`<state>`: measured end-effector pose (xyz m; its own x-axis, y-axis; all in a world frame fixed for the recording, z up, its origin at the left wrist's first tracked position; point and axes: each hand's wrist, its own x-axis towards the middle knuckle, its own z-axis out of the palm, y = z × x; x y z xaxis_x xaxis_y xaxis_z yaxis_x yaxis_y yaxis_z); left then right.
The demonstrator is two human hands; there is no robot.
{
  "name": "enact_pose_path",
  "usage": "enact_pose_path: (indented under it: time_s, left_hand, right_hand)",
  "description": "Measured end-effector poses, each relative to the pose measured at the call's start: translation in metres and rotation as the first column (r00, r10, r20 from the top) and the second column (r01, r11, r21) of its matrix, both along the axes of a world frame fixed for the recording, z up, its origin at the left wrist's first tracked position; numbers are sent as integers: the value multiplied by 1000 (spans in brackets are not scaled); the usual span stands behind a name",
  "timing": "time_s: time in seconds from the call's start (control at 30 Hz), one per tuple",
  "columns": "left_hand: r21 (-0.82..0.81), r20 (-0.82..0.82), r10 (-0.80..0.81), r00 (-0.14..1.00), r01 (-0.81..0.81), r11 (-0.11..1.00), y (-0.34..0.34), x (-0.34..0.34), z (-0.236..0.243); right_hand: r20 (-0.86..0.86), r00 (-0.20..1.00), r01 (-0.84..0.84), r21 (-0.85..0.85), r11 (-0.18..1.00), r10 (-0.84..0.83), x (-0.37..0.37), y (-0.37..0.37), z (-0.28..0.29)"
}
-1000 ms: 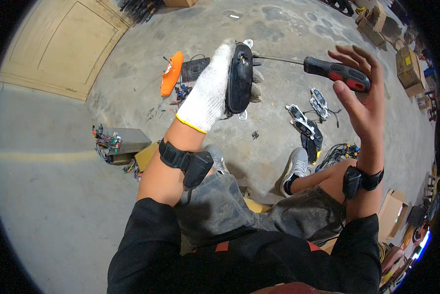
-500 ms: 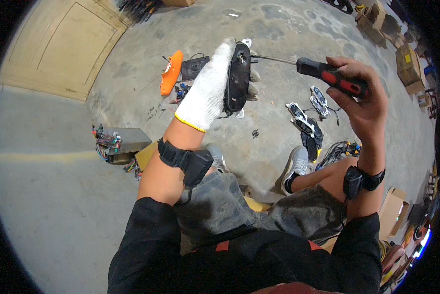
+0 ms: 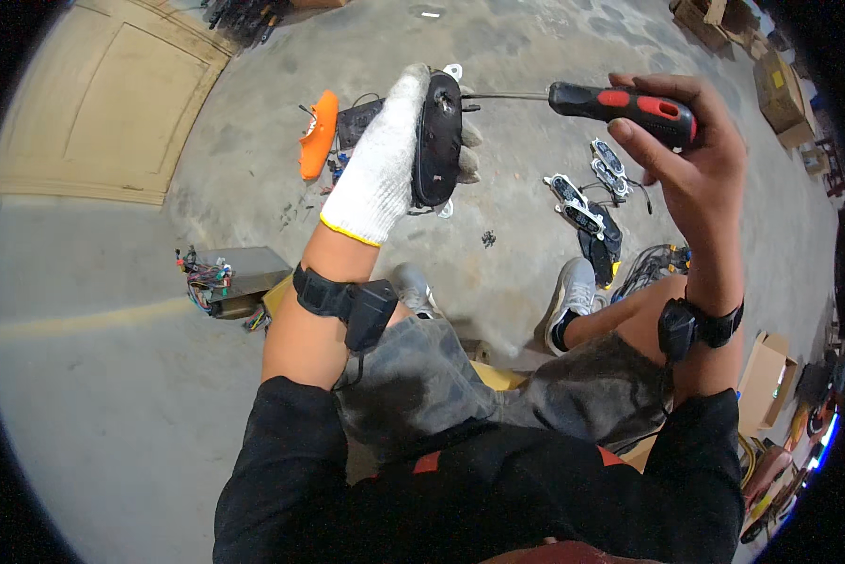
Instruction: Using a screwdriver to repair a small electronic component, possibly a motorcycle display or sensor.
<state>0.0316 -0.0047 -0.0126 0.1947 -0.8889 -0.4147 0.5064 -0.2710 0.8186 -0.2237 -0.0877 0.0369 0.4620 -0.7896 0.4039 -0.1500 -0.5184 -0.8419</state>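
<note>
My left hand (image 3: pixel 377 174), in a white knit glove with a yellow hem, is closed round a black oval plastic housing (image 3: pixel 438 150). The housing stands on edge, and grey-tipped glove fingers show beyond its right side. In my bare right hand (image 3: pixel 709 150) is a screwdriver (image 3: pixel 620 101) with a black and red handle, gripped between thumb and fingers. Its thin metal shaft lies nearly level and points left at the upper right edge of the housing. Whether the tip sits on a screw I cannot tell.
On the concrete floor lie an orange shell (image 3: pixel 319 136), a dark square part (image 3: pixel 356 122), white-framed oval units (image 3: pixel 573 205), a black casing (image 3: pixel 601 246) and a small pile of screws (image 3: pixel 488 239). A metal box with wires (image 3: pixel 248 271) is at left, cardboard boxes (image 3: pixel 781 99) at right.
The housing and both hands appear slightly further left and up as the view shifts. The screwdriver has rolled in my right fingers, and its handle is more level.
</note>
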Motion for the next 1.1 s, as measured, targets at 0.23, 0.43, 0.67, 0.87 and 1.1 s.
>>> enact_pose_path:
  time_s: [0.23,0.43,0.67,0.87,1.1]
  left_hand:
    - [-36,15,-19,1000,20,999,-2,-3,-1]
    - [7,40,-22,999,21,1000,-4,-7,-2]
    - [-11,37,-31,999,32,999,-4,-12,-4]
    - [-33,59,-62,996,64,997,-7,-14,-7]
    - [-58,48,-84,995,87,995,-10,-17,-13]
  right_hand:
    - [11,997,74,-46,996,-74,0,0,-3]
    - [-75,982,165,-105,981,-173,-4,-1,-2]
    - [-131,965,235,36,971,-228,-7,3,3]
    - [-141,956,255,-22,967,-256,-10,1,1]
    - [-113,947,301,-19,953,-301,-13,-2,-3]
